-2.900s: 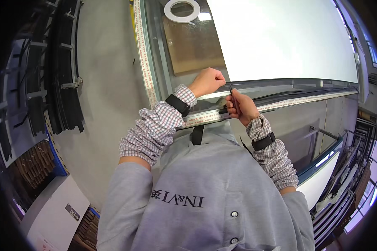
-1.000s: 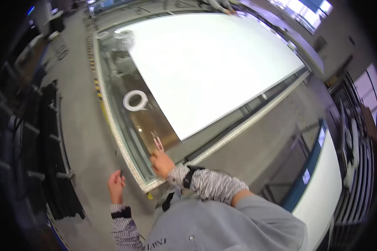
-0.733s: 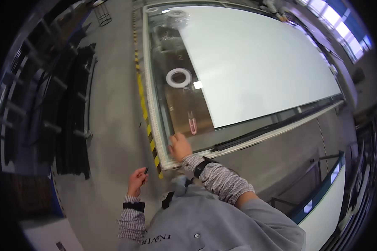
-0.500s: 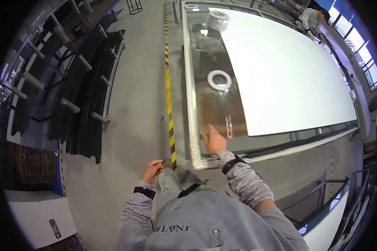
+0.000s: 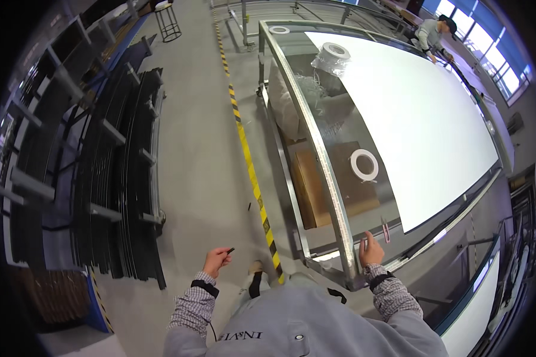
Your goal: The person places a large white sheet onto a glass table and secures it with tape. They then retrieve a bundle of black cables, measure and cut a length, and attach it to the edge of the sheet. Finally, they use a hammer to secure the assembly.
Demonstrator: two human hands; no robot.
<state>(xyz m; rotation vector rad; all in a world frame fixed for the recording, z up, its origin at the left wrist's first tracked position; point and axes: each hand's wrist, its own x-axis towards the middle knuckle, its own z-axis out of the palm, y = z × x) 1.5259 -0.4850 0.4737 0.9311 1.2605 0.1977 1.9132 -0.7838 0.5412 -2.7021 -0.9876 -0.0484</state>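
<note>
My left hand hangs over the floor left of the table, closed in a pinch on a small black piece whose kind I cannot make out. By the near left corner of the glass-topped table, my right hand has its fingers apart and holds nothing. Just beyond that hand lies a pair of pink-handled snips on the glass. A white roll of tape rests flat farther along. A large white sheet covers most of the top.
Plastic-wrapped rolls sit toward the far end. A cardboard box is under the glass. Dark strips fill a rack on the left. Yellow-black tape lines the floor. A co-worker leans over the far right edge.
My view has shifted, so the table appears farther right and its left side shows. My right hand is now at the table's corner, close to the snips. My left hand keeps its pinch.
</note>
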